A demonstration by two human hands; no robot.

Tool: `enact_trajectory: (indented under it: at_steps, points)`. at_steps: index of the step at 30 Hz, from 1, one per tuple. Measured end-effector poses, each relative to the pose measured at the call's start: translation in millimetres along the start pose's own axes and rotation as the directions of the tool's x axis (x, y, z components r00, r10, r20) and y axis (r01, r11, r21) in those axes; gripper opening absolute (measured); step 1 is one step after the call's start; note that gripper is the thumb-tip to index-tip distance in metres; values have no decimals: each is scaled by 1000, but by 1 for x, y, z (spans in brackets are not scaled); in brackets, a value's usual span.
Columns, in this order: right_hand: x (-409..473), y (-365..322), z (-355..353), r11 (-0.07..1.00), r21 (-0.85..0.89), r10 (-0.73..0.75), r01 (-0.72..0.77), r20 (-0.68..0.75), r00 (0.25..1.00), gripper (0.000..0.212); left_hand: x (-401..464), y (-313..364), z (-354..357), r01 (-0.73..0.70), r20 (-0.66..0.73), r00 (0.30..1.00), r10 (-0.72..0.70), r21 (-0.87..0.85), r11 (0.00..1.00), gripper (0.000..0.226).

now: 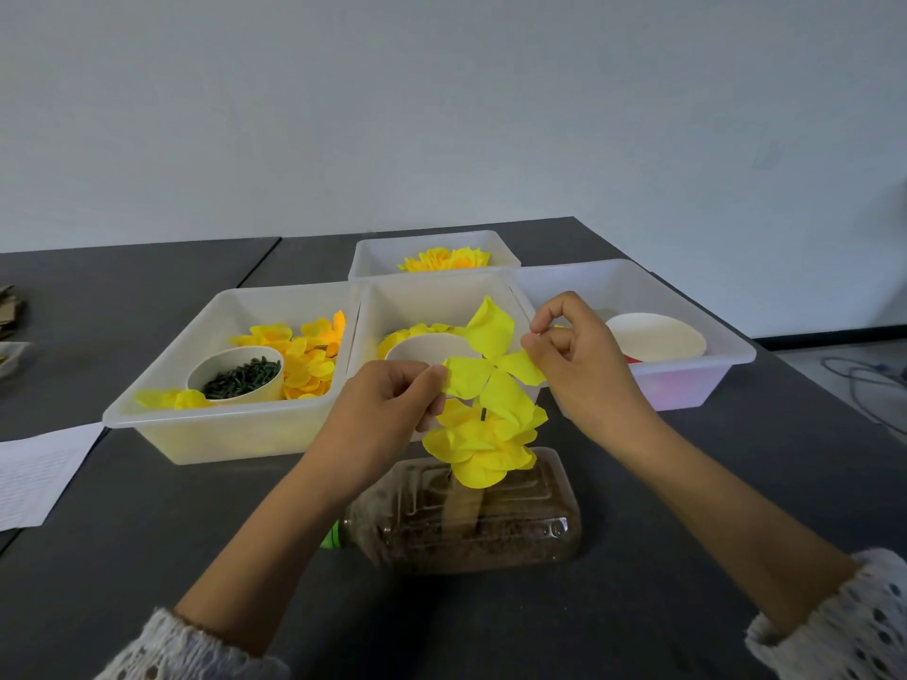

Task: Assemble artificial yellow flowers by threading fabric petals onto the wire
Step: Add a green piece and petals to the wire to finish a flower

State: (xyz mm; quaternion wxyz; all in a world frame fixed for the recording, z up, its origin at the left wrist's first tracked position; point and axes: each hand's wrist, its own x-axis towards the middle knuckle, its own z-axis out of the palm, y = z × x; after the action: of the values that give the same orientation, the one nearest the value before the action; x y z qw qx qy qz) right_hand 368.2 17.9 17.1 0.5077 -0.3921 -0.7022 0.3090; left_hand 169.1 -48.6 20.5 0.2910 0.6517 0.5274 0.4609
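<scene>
Both hands hold a four-lobed yellow fabric petal layer (491, 373) spread flat: the left hand (392, 409) pinches one lobe, the right hand (579, 355) the opposite, probably centring it over the thin dark wire (483, 414) above the stacked petals (483, 449), rooted in a soil-filled clear plastic bottle (471, 527) on the tabletop (687, 483).

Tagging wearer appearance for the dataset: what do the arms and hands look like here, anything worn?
Both hands, left hand and right hand, are bare: no gloves, and no rings, watch or bracelets show. The forearms are uncovered up to the sleeves. Left sleeve and right sleeve are white open-knit crochet or lace with a pattern of holes, pushed up toward the elbows. No cables or markers are attached.
</scene>
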Motion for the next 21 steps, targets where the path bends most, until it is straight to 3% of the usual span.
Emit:
enact_trajectory:
  at_steps: [5,12,21]
  points:
    - [-4,-1,-1,1000,7,-6,6,11,1000,14,-2,-1,0,1,9,1000,-1,-12,1000,47]
    - [7,-19,-5,996,62,-54,60,-82,995,15,2,11,0,-73,-59,996,70,-43,996,46]
    - [-3,2,6,999,-19,45,-45,-21,999,13,0,-2,3,-4,-14,1000,3,-46,999,47]
